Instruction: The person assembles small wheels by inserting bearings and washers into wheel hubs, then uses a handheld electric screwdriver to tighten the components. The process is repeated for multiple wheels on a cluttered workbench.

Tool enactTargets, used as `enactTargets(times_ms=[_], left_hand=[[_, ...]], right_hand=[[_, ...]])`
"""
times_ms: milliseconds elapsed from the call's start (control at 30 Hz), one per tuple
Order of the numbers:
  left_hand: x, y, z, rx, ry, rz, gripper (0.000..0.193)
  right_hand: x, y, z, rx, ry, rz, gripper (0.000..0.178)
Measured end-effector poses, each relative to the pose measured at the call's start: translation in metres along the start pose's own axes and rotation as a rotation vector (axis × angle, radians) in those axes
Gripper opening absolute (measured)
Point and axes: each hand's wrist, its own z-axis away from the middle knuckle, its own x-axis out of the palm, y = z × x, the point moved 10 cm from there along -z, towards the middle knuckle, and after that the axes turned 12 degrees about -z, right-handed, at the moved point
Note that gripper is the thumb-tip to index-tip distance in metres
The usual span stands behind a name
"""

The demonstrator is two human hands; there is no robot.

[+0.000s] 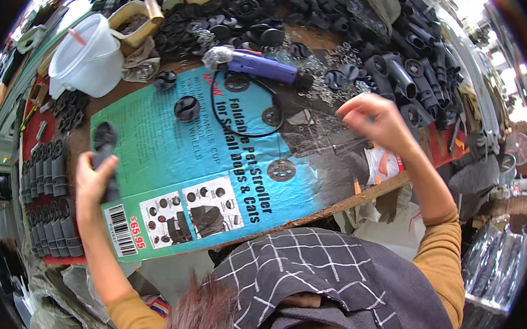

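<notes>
A long black plastic fitting [106, 139] with a rounded upper end is gripped in my left hand [91, 176], thumb across it, over the left edge of a printed cardboard sheet [151, 135]. My right hand [375, 120] is raised over the sheet's dark right side, fingers curled together; whatever they hold is too small to make out. Just beyond it lie scattered small metal pieces [336, 68] and several dark round knobs [341, 76]. A purple power screwdriver [263, 65] rests at the sheet's far edge, its black cord [215, 107] looping over the print. One black knob [187, 109] sits mid-sheet.
Neat rows of black fittings [54, 228] stand at the left. Behind are a white bucket [88, 57], a yellowish tub [131, 21] and a heap of black plastic parts [235, 20]. Black tubular parts [401, 78] pile up at the right. The table's front edge [339, 205] runs before me.
</notes>
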Motion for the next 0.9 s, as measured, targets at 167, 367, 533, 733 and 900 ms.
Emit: enactTargets(times_ms=[167, 367, 533, 733, 900], left_hand=[[0.119, 0.148, 0.129, 0.343, -0.476, 0.240, 0.096], [0.175, 0.249, 0.171, 0.478, -0.385, 0.134, 0.106], [0.198, 0.256, 0.174, 0.393, -0.430, 0.129, 0.107], [0.188, 0.254, 0.161, 0.534, -0.285, 0.162, 0.098], [0.194, 0.264, 0.155, 0.608, -0.152, 0.083, 0.096]], right_hand=[[0.121, 0.029, 0.010, -0.076, -0.435, -0.157, 0.016], [0.009, 0.063, -0.080, -0.211, 0.354, 0.231, 0.019], [0.000, 0.105, -0.159, 0.191, 0.404, 0.695, 0.034], [-0.009, 0.111, -0.155, 0.051, 0.351, -0.234, 0.023], [-0.011, 0.055, -0.096, -0.051, 0.320, 0.078, 0.018]])
